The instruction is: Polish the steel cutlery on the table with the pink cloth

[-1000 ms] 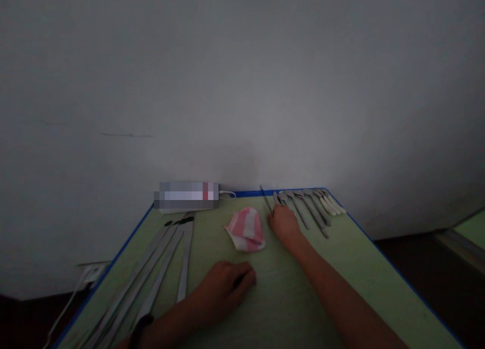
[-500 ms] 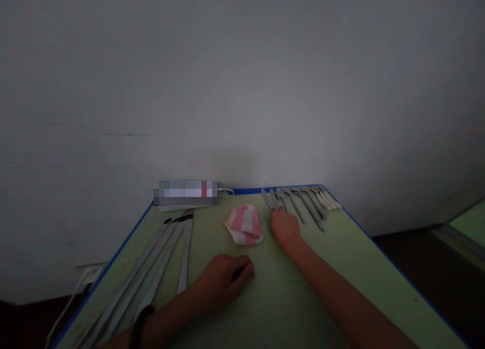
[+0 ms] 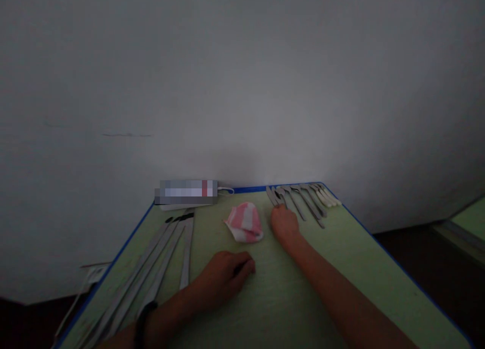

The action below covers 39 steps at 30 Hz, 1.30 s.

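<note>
My right hand (image 3: pixel 285 225) is closed at the near end of a table knife (image 3: pixel 270 194), with its fingers round the handle, which they hide. That knife lies close beside another one, at the left end of a row of metal cutlery. Spoons and forks (image 3: pixel 299 207) spread out to the right of my fingers. My left hand (image 3: pixel 226 276) rests on the table, fingers curled in and nothing visible in them. Between and beyond both hands lies a crumpled pink-and-white striped cloth (image 3: pixel 244 222).
Several long flat metal pieces (image 3: pixel 161 268) with dark marks at their far ends lie along the left side. A box (image 3: pixel 187 191), partly blurred out, stands at the back left by a white cable (image 3: pixel 226 190). White-handled cutlery (image 3: pixel 329 197) sits at the back right. A wall (image 3: pixel 242 86) rises behind the green table (image 3: pixel 288 298).
The leftmost table knife has shifted a little to the right, closer to its neighbour, with my right hand at its handle. My left hand has stayed nearly still.
</note>
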### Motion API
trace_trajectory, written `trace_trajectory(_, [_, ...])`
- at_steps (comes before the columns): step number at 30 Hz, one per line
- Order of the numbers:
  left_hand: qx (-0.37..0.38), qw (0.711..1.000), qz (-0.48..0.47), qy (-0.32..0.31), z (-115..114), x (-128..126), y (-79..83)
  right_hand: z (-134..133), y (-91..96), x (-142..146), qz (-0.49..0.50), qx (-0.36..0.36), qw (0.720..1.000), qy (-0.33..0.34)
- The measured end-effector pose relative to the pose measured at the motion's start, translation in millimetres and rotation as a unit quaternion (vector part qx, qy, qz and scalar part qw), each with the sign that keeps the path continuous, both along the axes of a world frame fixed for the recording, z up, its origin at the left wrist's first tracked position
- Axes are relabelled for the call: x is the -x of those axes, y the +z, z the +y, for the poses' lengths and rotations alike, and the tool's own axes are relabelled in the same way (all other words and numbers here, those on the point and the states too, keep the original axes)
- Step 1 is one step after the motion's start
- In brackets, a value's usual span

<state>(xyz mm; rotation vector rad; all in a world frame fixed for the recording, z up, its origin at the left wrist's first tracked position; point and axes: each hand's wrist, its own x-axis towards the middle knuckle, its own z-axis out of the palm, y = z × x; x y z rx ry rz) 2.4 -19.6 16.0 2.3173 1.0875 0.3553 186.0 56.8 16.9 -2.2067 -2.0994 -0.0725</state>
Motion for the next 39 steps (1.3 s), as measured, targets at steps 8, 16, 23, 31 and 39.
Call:
trace_trajectory(8, [-0.035, 0.999, 0.014, 0.017, 0, 2, 1.0, -19, -4.2, 0, 0.114, -0.078, 0.99, 0.043])
trace_trajectory(16, [-0.144, 0.933, 0.257, 0.206, 15, 35, 31.9, -38, -23.6, 25, 0.246, -0.129, 0.94, 0.196])
trace_trajectory(23, [-0.073, 0.877, 0.387, 0.274, 38, 74, 49.1, -24, -25.4, 37, 0.186, -0.093, 0.949, 0.237])
trace_trajectory(31, [-0.016, 0.889, 0.42, 0.181, 12, 33, 52.4, -22, -25.6, 37, 0.189, -0.089, 0.948, 0.242])
trace_trajectory(39, [-0.021, 0.908, 0.375, 0.185, -1, 15, 34.0, -15, -36.9, 33, 0.263, -0.119, 0.947, 0.14])
